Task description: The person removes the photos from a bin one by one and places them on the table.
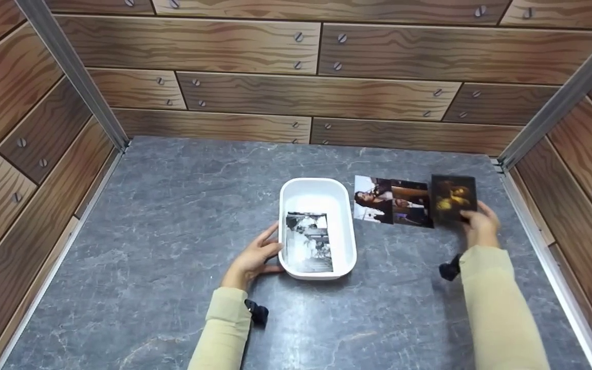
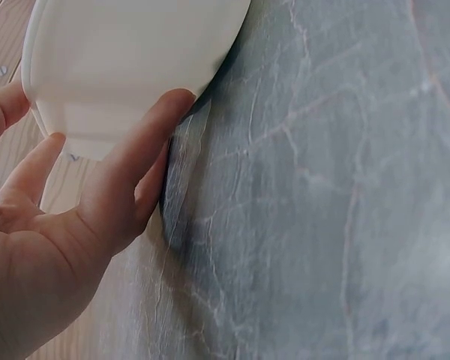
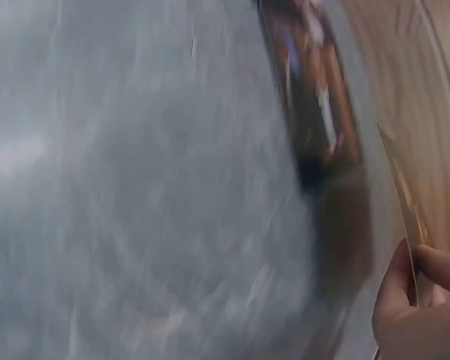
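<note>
Two photos (image 1: 392,202) lie flat on the grey counter (image 1: 172,216), just at 3 o'clock of the white tray (image 1: 345,226); black-and-white photo (image 1: 309,242) lies inside the tray. Right hand (image 1: 481,226) pinches a dark photo (image 1: 453,199) by its near edge, lifted and tilted, just right of the flat pair. Left hand (image 1: 255,257), fingers (image 2: 139,146) relaxed and straight, touches the tray's wall at 9 o'clock. Right wrist view blurred.

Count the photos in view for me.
4: one in the white tub, two on the table, one pinched in the right hand. More could be stacked underneath.
</note>
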`<state>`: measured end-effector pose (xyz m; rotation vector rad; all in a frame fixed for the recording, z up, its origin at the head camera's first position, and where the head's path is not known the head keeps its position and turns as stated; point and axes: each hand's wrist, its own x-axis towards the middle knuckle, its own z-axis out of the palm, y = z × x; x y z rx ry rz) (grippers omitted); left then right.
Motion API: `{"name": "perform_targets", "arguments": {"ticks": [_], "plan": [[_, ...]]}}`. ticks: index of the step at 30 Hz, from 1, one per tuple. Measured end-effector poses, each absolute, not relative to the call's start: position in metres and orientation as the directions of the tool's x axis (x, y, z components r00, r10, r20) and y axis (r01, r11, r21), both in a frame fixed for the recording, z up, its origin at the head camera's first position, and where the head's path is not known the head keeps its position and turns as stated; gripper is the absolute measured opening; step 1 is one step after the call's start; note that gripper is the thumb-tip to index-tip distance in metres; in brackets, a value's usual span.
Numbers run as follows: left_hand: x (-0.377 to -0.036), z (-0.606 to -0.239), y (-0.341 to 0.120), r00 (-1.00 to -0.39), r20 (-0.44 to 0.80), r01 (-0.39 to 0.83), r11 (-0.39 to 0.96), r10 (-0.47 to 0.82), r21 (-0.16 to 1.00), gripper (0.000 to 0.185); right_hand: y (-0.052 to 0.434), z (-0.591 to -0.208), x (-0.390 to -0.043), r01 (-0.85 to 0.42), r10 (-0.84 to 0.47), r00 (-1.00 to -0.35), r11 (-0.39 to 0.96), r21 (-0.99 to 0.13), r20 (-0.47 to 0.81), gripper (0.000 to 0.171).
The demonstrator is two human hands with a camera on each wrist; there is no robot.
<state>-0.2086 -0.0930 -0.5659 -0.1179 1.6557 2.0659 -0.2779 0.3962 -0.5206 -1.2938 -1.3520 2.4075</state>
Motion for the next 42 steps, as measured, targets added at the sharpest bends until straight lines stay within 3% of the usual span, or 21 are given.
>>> {"name": "perform_targets", "arguments": {"ticks": [6, 14, 20, 28, 30, 37, 42], "plan": [[-0.206, -0.569, -0.093, -0.87, -0.373, -0.434, -0.144, 0.322, 0.889, 0.067, 0.413, -0.543, -0.263, 0.336, 0.518, -0.586, -0.544, -0.769, -0.623, 0.08], [-0.211, -0.565, -0.093, -0.879, -0.345, -0.412, -0.161, 0.33, 0.897, 0.067, 0.408, -0.555, -0.274, 0.469, 0.707, -0.557, -0.165, -0.867, -0.436, 0.066], [-0.212, -0.565, -0.092, -0.876, -0.353, -0.417, -0.147, 0.33, 0.897, 0.068, 0.402, -0.558, -0.275, 0.513, 0.733, -0.561, -0.057, -0.856, -0.385, 0.061], [-0.211, -0.565, -0.092, -0.878, -0.353, -0.415, -0.149, 0.323, 0.897, 0.069, 0.399, -0.555, -0.271, 0.577, 0.716, -0.639, 0.204, -0.791, -0.281, 0.055], [-0.211, -0.565, -0.092, -0.878, -0.356, -0.418, -0.153, 0.319, 0.895, 0.069, 0.397, -0.552, -0.272, 0.583, 0.715, -0.63, 0.179, -0.793, -0.302, 0.057], [-0.211, -0.564, -0.093, -0.878, -0.35, -0.415, -0.154, 0.327, 0.897, 0.069, 0.386, -0.538, -0.282, 0.508, 0.699, -0.561, -0.132, -0.851, -0.444, 0.071], [-0.211, -0.566, -0.093, -0.876, -0.349, -0.414, -0.151, 0.333, 0.897, 0.069, 0.361, -0.52, -0.291, 0.353, 0.672, -0.607, -0.25, -0.902, -0.424, 0.073]]}}
